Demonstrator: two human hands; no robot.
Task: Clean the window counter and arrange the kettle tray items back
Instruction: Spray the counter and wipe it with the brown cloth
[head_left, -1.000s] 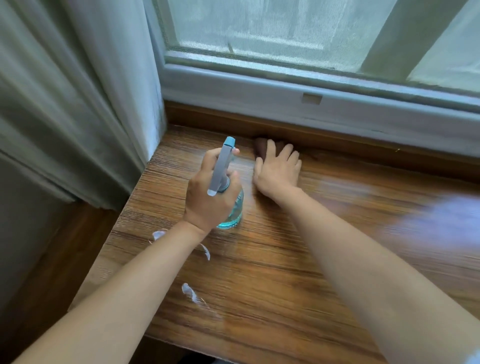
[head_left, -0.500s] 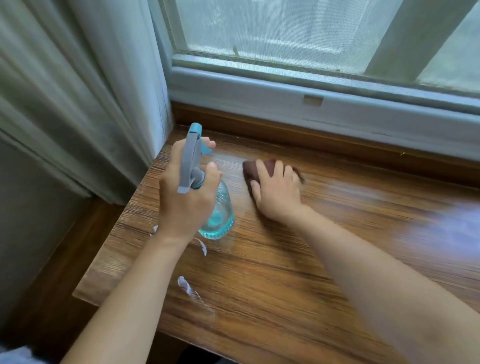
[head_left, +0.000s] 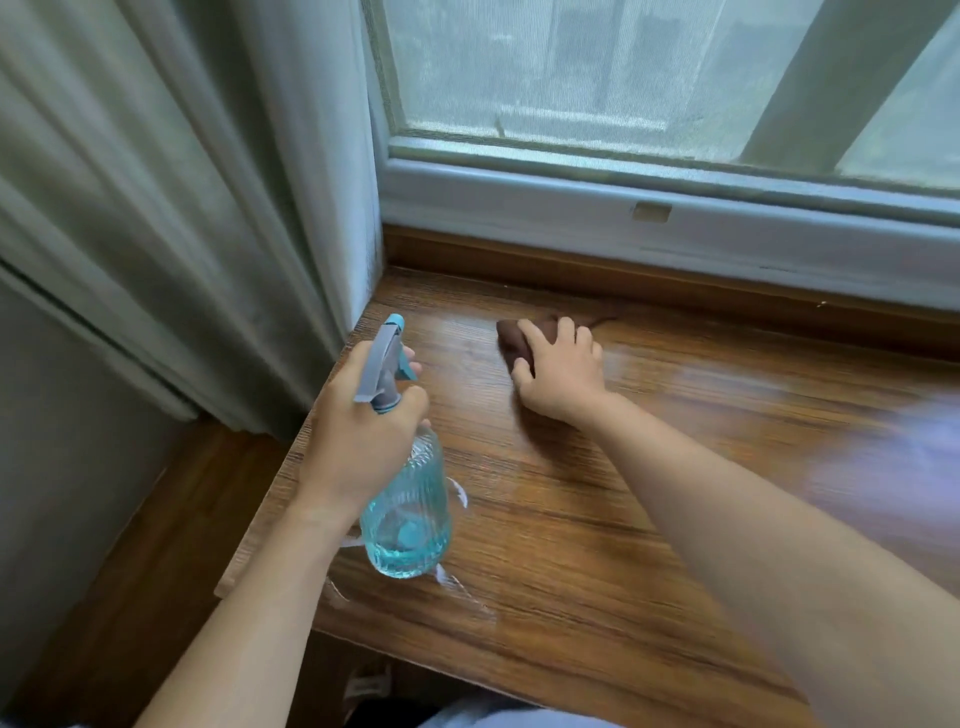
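Brown folded cloth (head_left: 511, 338), where's it at?

— Under the right hand (head_left: 563, 374), fingers curled over it, pressed on the wooden bench (head_left: 623, 519). Left hand (head_left: 353, 441) fingers wrap the teal ribbed plastic spray bottle (head_left: 408, 519).

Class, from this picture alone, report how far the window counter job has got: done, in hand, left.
Done: spray seems applied, as wet streaks lie by the front edge of the counter. In hand: the right hand holds a brown cloth against the back of the counter; the left hand grips the spray bottle. Left: wiping those streaks, and the kettle tray, which is not in view.
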